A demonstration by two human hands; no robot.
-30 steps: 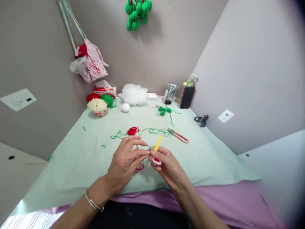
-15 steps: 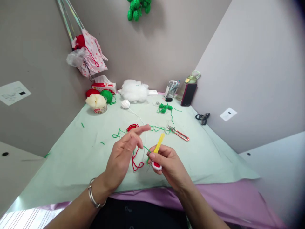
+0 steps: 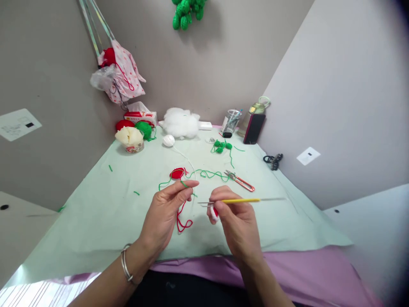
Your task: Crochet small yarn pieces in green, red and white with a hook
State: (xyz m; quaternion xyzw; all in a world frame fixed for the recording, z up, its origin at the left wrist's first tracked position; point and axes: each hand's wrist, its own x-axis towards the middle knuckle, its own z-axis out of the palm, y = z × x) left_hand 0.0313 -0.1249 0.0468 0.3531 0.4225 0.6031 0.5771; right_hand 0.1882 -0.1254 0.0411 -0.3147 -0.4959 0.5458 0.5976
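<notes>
My left hand (image 3: pixel 169 209) pinches a strand of green yarn (image 3: pixel 184 184) between thumb and fingers. In my right hand (image 3: pixel 238 224) is a crochet hook with a yellow handle (image 3: pixel 241 200), lying nearly level, its thin metal tip pointing left. The same hand also grips a small red and white crocheted piece (image 3: pixel 214 213), partly hidden by the fingers. The two hands are apart. Beyond my left hand lies a red crocheted piece (image 3: pixel 177 173), with a loose red yarn tail (image 3: pixel 184 224) looped on the cloth below.
Orange-handled thread snips (image 3: pixel 243 182) lie right of centre. Small green crocheted pieces (image 3: pixel 222 146) rest behind them. At the back are white stuffing (image 3: pixel 180 123), a white yarn ball (image 3: pixel 168 140), a green yarn ball (image 3: pixel 144 129), a clear cup (image 3: pixel 230 123) and a phone (image 3: pixel 254 128).
My right hand has turned the crochet hook from steeply upright to nearly level, tip left. My left fingers have closed on the green yarn, and the hands have moved slightly apart.
</notes>
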